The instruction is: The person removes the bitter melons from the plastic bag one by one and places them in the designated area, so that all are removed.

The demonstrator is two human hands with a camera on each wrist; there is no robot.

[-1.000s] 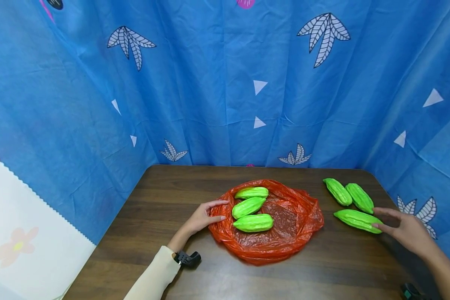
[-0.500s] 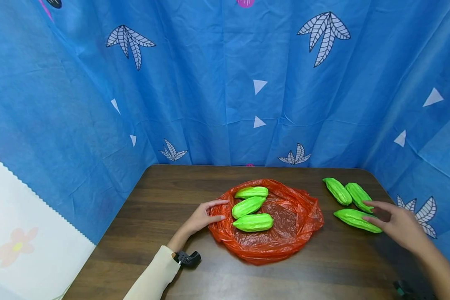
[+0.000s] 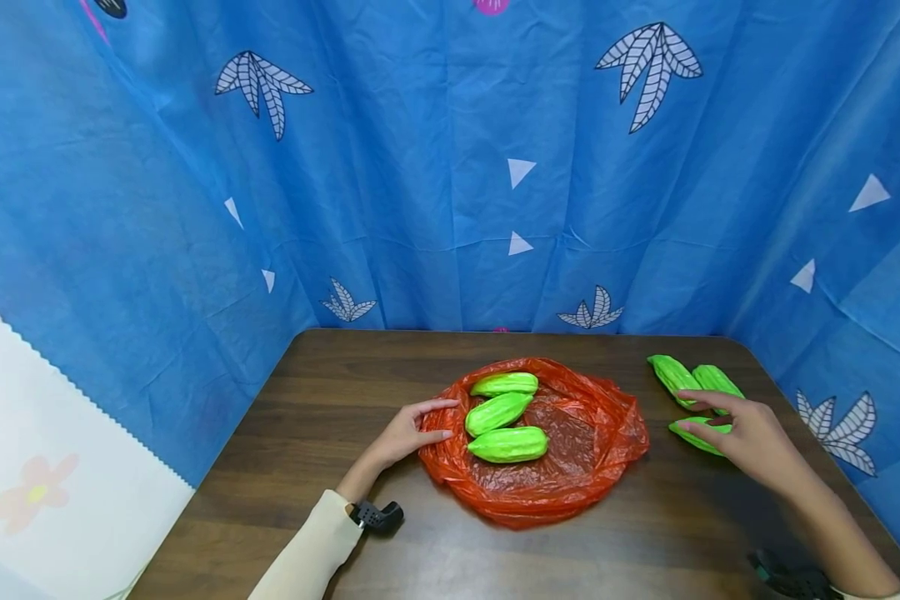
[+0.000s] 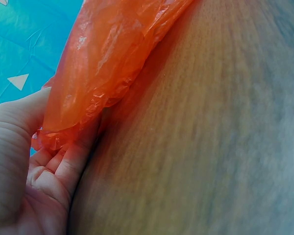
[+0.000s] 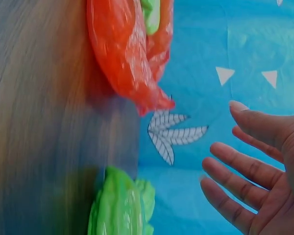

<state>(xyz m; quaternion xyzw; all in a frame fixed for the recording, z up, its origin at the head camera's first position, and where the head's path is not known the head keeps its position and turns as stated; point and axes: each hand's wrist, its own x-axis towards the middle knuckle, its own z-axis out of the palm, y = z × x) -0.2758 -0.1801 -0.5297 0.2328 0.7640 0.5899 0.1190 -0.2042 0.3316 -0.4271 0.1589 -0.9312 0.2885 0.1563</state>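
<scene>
Shifted left, the right hand (image 3: 757, 440) hangs by green gourds (image 3: 672, 377) at frame right, grip apart, probably bound for the red bag (image 3: 521, 510) the left hand (image 3: 399, 435) holds at centre, where taking an inner gourd (image 3: 507, 446) seems next.

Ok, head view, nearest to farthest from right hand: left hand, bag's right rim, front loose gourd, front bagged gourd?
1. Front loose gourd: partly hidden by right hand.
2. Bag's right rim: left of that gourd.
3. Front bagged gourd: in bag, left side.
4. Left hand: at bag's left rim.
</scene>
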